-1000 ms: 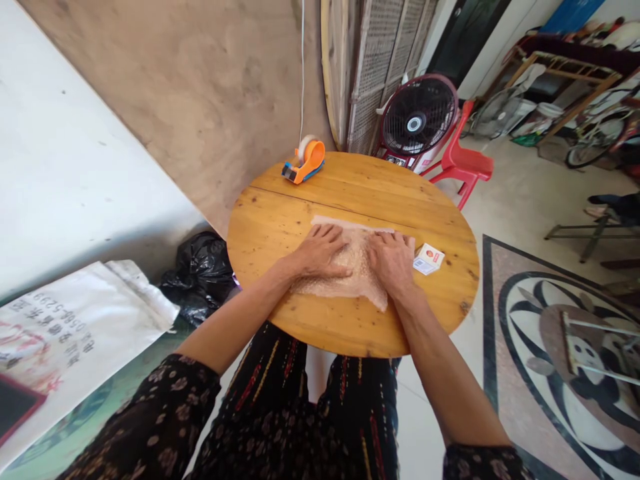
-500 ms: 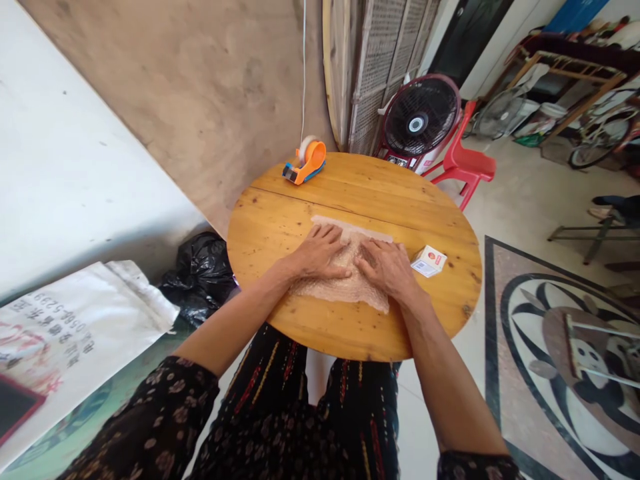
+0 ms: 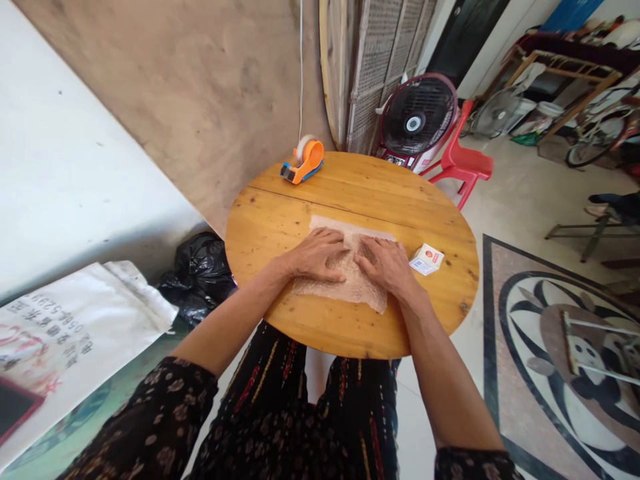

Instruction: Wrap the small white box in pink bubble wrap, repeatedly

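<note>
A sheet of clear bubble wrap (image 3: 345, 288) lies spread on the round wooden table (image 3: 340, 333). Flat on its left part rests my left hand (image 3: 320, 255), fingers stretched out and thumb pointing inward. My right hand (image 3: 385, 261) presses on the right part, its fingers also extended and apart from the left ones. Neither hand grips anything. Just right of my right hand stands a small white box (image 3: 427, 259) with red and blue print. An orange tape dispenser (image 3: 304, 160) with a roll of tape sits near the table's far left edge.
Behind the table are a dark red fan (image 3: 417, 117) and a red plastic chair (image 3: 465, 160). A black plastic bag (image 3: 200, 273) and a white printed sack (image 3: 90, 320) lie at the left. A wooden board (image 3: 200, 87) leans beyond the table.
My left hand's fingers have drawn slightly back toward me on the bubble wrap. My right hand stays nearly in place, and the view has shifted a little.
</note>
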`<state>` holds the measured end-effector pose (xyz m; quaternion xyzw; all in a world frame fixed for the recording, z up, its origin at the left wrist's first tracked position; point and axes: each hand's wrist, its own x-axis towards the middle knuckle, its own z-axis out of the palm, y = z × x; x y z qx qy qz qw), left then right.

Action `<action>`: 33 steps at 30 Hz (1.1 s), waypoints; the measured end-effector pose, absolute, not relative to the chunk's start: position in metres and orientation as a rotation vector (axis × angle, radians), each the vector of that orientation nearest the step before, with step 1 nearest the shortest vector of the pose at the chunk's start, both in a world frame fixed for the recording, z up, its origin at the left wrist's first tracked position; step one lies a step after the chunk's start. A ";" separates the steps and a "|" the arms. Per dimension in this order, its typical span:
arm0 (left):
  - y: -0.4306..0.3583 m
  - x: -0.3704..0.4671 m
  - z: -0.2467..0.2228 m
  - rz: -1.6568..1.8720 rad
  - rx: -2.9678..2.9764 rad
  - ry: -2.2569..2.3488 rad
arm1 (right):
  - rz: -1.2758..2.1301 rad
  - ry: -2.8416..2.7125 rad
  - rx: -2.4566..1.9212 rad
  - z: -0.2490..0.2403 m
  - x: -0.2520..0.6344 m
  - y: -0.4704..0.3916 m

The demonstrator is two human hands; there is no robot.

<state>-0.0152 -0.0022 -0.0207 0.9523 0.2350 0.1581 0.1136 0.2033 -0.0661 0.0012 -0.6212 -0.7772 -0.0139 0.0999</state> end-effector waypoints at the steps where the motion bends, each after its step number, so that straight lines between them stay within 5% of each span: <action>1: -0.002 -0.015 -0.021 0.462 2.795 0.687 | -0.050 -2.290 -1.838 0.001 0.203 -0.066; 20: 0.002 -0.018 -0.023 0.336 2.732 0.641 | 0.287 -2.322 -1.859 0.004 0.220 -0.064; 28: 0.003 -0.018 -0.021 0.322 2.694 0.639 | 0.180 -2.275 -1.626 0.021 0.239 -0.080; 33: 0.004 -0.018 -0.022 0.373 2.719 0.586 | -0.207 -2.027 -1.815 0.023 0.278 -0.095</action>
